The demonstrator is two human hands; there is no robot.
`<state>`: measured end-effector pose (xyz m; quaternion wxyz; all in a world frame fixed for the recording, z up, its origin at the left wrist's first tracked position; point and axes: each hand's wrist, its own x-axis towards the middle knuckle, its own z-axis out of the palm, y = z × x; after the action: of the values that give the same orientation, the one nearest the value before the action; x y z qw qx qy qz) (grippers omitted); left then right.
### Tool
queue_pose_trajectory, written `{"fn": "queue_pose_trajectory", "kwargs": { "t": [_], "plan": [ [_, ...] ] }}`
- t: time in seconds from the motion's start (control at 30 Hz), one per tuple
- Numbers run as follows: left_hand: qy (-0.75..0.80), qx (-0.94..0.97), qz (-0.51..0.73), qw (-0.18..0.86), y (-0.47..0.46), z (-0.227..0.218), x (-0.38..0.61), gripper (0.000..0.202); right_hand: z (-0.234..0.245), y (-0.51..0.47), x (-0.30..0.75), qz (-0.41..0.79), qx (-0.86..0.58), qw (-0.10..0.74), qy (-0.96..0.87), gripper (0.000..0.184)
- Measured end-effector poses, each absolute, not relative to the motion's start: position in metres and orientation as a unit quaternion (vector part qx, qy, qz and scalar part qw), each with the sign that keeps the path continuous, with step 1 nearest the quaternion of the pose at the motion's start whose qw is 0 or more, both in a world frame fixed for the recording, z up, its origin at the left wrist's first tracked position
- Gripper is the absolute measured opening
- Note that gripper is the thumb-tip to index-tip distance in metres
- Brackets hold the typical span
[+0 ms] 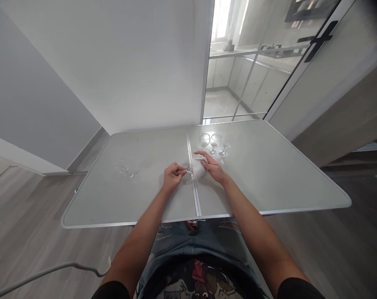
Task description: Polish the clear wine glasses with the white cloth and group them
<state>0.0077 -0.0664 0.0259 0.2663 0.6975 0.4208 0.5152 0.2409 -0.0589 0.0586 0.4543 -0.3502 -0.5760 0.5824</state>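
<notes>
they've got the glass (190, 168) sideways above the bench (284, 178), stem pinched in the left hand (171, 176), bowl pointing right against the white cloth (198, 169) gripped by the right hand (214, 168).

glasses (215, 140): no readable lettering
white cloth (199, 169): nothing legible
table top (253, 178): no readable numbers or signs
shirt print (203, 277): no legible words

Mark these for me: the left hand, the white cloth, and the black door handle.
Left hand (171, 177): head view, on the back of the hand.
White cloth (198, 170): head view, on its visible middle.
Black door handle (321, 40): head view, on its long plate.
</notes>
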Motion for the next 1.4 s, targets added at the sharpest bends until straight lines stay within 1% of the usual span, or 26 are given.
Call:
{"fn": "queue_pose_trajectory", "kwargs": {
  "t": [0.13,0.2,0.27,0.33,0.37,0.4,0.47,0.53,0.6,0.7,0.83,0.9,0.93,1.0,1.07,1.13,1.2,1.27,1.33,1.4],
  "plan": [
    [0.438,0.688,0.513,0.268,-0.066,0.023,0.007,0.018,0.059,-0.058,0.239,0.563,-0.349,0.489,-0.567,0.039],
    [0.453,0.669,0.523,0.270,-0.063,0.021,0.006,0.020,0.055,-0.054,0.239,0.546,-0.356,0.530,-0.542,0.038],
    [0.474,0.618,0.557,0.288,-0.060,0.020,0.004,0.024,0.047,-0.050,0.239,0.529,-0.366,0.588,-0.490,0.041],
    [0.484,0.535,0.604,0.338,-0.058,0.019,0.004,0.031,0.036,-0.045,0.236,0.507,-0.391,0.633,-0.436,0.047],
    [0.481,0.493,0.624,0.371,-0.057,0.019,0.004,0.034,0.030,-0.043,0.233,0.495,-0.410,0.642,-0.418,0.048],
    [0.471,0.460,0.635,0.404,-0.057,0.019,0.004,0.037,0.024,-0.042,0.227,0.481,-0.435,0.642,-0.408,0.048],
    [0.446,0.437,0.631,0.460,-0.057,0.021,0.006,0.040,0.016,-0.040,0.211,0.477,-0.461,0.636,-0.394,0.040],
    [0.428,0.461,0.604,0.490,-0.059,0.022,0.008,0.041,0.015,-0.040,0.192,0.520,-0.446,0.635,-0.358,0.036],
    [0.423,0.488,0.580,0.497,-0.061,0.023,0.010,0.041,0.020,-0.039,0.177,0.590,-0.383,0.639,-0.310,0.038],
    [0.428,0.489,0.570,0.503,-0.062,0.022,0.010,0.041,0.033,-0.038,0.169,0.675,-0.292,0.609,-0.296,0.041],
    [0.423,0.536,0.528,0.505,-0.062,0.021,0.010,0.042,0.051,-0.038,0.190,0.679,-0.287,0.599,-0.313,0.037],
    [0.414,0.575,0.510,0.488,-0.062,0.022,0.011,0.042,0.062,-0.039,0.208,0.670,-0.301,0.559,-0.386,0.038],
    [0.411,0.588,0.507,0.478,-0.062,0.022,0.012,0.041,0.069,-0.039,0.216,0.658,-0.304,0.527,-0.445,0.038],
    [0.409,0.604,0.506,0.461,-0.062,0.024,0.012,0.039,0.081,-0.041,0.227,0.591,-0.298,0.452,-0.598,0.037],
    [0.414,0.603,0.514,0.449,-0.062,0.024,0.012,0.037,0.089,-0.044,0.232,0.478,-0.272,0.374,-0.747,0.032],
    [0.429,0.581,0.527,0.449,-0.060,0.023,0.011,0.038,0.091,-0.048,0.230,0.358,-0.236,0.332,-0.840,0.024],
    [0.450,0.547,0.534,0.461,-0.059,0.019,0.009,0.040,0.086,-0.052,0.225,0.269,-0.203,0.331,-0.881,0.024],
    [0.463,0.516,0.540,0.477,-0.058,0.014,0.007,0.041,0.077,-0.054,0.220,0.222,-0.179,0.347,-0.893,0.028],
    [0.464,0.498,0.547,0.488,-0.056,0.011,0.006,0.041,0.070,-0.054,0.217,0.206,-0.170,0.365,-0.892,0.030],
    [0.464,0.492,0.551,0.489,-0.055,0.009,0.006,0.041,0.068,-0.051,0.215,0.215,-0.184,0.375,-0.883,0.029]
  ]
}}
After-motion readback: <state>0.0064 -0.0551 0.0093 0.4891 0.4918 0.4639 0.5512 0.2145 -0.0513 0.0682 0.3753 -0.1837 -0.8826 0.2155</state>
